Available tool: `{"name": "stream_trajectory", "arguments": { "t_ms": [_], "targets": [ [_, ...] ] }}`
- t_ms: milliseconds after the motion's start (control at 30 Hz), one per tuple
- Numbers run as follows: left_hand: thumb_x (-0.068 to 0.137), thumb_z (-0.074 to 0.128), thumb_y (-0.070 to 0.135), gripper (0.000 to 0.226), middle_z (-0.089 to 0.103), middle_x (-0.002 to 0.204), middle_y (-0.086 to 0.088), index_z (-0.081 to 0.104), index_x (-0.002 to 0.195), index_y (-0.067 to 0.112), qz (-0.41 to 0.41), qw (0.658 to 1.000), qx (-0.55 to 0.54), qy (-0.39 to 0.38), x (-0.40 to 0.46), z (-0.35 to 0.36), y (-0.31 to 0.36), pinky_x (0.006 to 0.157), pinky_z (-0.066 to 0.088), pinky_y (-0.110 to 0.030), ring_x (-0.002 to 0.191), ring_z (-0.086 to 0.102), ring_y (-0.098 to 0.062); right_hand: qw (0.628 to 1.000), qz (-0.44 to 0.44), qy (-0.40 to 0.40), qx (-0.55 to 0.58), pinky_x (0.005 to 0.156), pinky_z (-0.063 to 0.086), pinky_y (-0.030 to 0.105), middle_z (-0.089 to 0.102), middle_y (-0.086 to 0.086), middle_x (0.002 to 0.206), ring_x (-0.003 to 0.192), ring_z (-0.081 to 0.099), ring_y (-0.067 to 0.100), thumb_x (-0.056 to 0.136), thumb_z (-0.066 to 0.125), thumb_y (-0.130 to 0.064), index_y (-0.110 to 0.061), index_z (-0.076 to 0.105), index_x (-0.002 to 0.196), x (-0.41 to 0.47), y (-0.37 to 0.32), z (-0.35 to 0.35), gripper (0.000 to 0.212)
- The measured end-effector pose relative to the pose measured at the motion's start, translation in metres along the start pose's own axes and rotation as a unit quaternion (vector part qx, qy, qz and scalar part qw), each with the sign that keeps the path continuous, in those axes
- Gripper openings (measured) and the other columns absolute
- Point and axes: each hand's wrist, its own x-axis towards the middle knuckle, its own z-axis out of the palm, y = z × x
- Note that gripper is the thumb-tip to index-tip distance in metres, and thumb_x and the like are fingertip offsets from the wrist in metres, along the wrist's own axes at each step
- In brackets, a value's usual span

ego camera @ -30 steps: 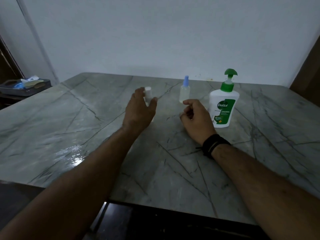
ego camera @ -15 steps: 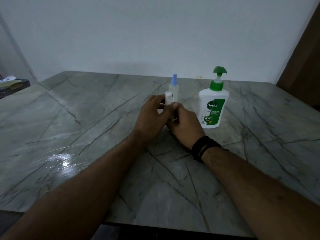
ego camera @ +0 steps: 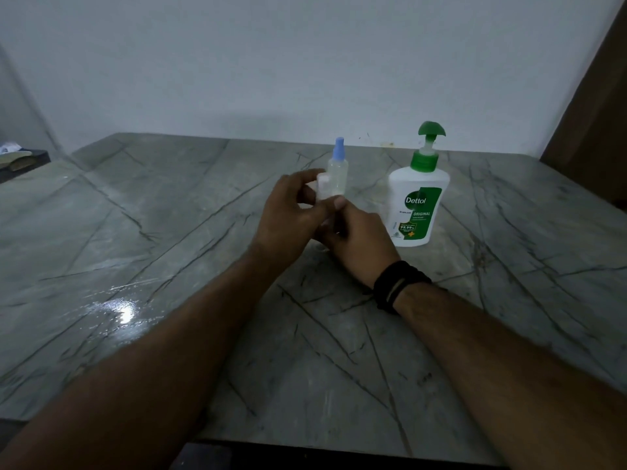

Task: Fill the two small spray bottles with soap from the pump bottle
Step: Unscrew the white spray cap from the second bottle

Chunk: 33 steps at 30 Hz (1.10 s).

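Mid-table, both hands, left (ego camera: 288, 212) and right (ego camera: 356, 239), grasp the white-capped bottle (ego camera: 322, 188); cap on, nothing filled yet, I'd say.

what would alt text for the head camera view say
Two bare hands, left hand and right hand, meet over a grey marble table, together holding a small white-capped spray bottle. Behind stand a blue-topped spray bottle and, to its right, a green-pump soap bottle.
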Motion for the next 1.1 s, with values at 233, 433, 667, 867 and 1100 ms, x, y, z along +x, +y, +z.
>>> {"name": "stream_trajectory", "arguments": {
  "t_ms": [233, 433, 667, 867, 1100],
  "targets": [
    [0.092, 0.060, 0.029, 0.017, 0.061, 0.100, -0.003, 0.064, 0.099, 0.013, -0.017, 0.999, -0.014, 0.024, -0.0028, -0.0014, 0.0066, 0.068, 0.047, -0.018, 0.086, 0.060, -0.006, 0.999, 0.039, -0.010, 0.016, 0.092, 0.052, 0.035, 0.071, 0.003, 0.111, 0.102, 0.065, 0.017, 0.091, 0.064, -0.042, -0.015, 0.058, 0.124, 0.0004, -0.0024, -0.0019, 0.043],
    [0.085, 0.067, 0.011, 0.024, 0.068, 0.100, -0.001, 0.057, 0.107, 0.013, -0.014, 0.998, -0.060, 0.008, -0.0040, 0.0002, 0.0070, 0.079, 0.058, -0.033, 0.091, 0.067, -0.008, 0.999, 0.033, -0.008, 0.022, 0.093, 0.053, 0.037, 0.071, 0.004, 0.112, 0.102, 0.066, 0.018, 0.091, 0.066, -0.040, -0.016, 0.058, 0.127, -0.0012, -0.0030, -0.0038, 0.044],
    [0.082, 0.063, 0.032, 0.040, 0.066, 0.111, 0.000, 0.064, 0.119, 0.020, -0.022, 0.999, -0.039, -0.028, -0.0054, 0.0023, 0.0068, 0.088, 0.056, -0.043, 0.102, 0.064, -0.011, 0.999, 0.029, -0.021, 0.009, 0.096, 0.052, 0.035, 0.071, 0.004, 0.115, 0.106, 0.066, 0.017, 0.093, 0.063, -0.038, -0.017, 0.056, 0.131, -0.0014, -0.0035, -0.0034, 0.044],
    [0.086, 0.070, 0.027, 0.034, 0.067, 0.106, 0.001, 0.062, 0.118, 0.021, -0.001, 1.000, -0.017, 0.005, -0.0031, 0.0011, 0.0045, 0.084, 0.057, -0.035, 0.098, 0.065, -0.010, 1.000, 0.024, -0.014, -0.002, 0.090, 0.054, 0.038, 0.073, 0.004, 0.106, 0.099, 0.068, 0.018, 0.092, 0.065, -0.040, -0.016, 0.058, 0.127, -0.0016, -0.0016, -0.0019, 0.044],
    [0.090, 0.060, 0.025, 0.030, 0.067, 0.108, 0.002, 0.066, 0.118, 0.015, -0.027, 0.999, -0.036, -0.019, -0.0034, 0.0015, 0.0079, 0.085, 0.055, -0.031, 0.098, 0.066, -0.007, 0.999, 0.033, -0.020, 0.011, 0.093, 0.053, 0.038, 0.072, 0.004, 0.109, 0.101, 0.067, 0.018, 0.090, 0.065, -0.043, -0.016, 0.059, 0.126, -0.0013, -0.0026, -0.0022, 0.045]
  ]
}}
